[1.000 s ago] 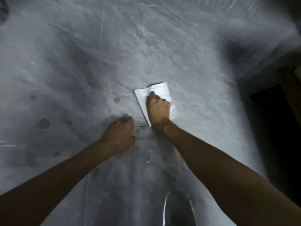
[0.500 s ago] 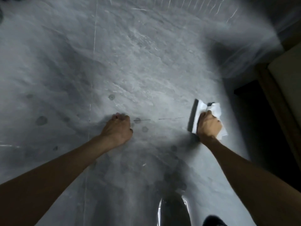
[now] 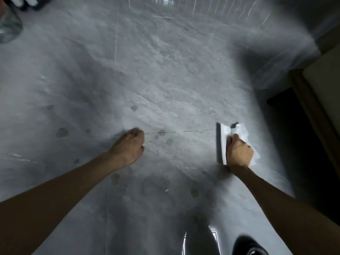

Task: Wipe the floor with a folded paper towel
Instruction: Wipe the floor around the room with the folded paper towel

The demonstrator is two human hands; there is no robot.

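The grey marbled floor (image 3: 165, 80) fills the view, with small dark round spots around the middle. My right hand (image 3: 238, 153) is closed on a folded white paper towel (image 3: 223, 138), right of centre. The towel's left edge is lifted and casts a dark shadow on the floor; its crumpled part sticks out to the right of my fingers. My left hand (image 3: 128, 148) is a closed fist resting knuckles-down on the floor, well left of the towel. A thin dark grout line runs between the two hands.
A wooden-edged piece of furniture (image 3: 316, 111) with a dark gap beneath stands at the right. A clear glass jar (image 3: 8, 24) sits at the top left. A dark shoe (image 3: 248, 245) shows at the bottom right.
My right hand has swept the towel from the middle of the floor to the right, and its left edge has come up. The left fist has stayed planted.
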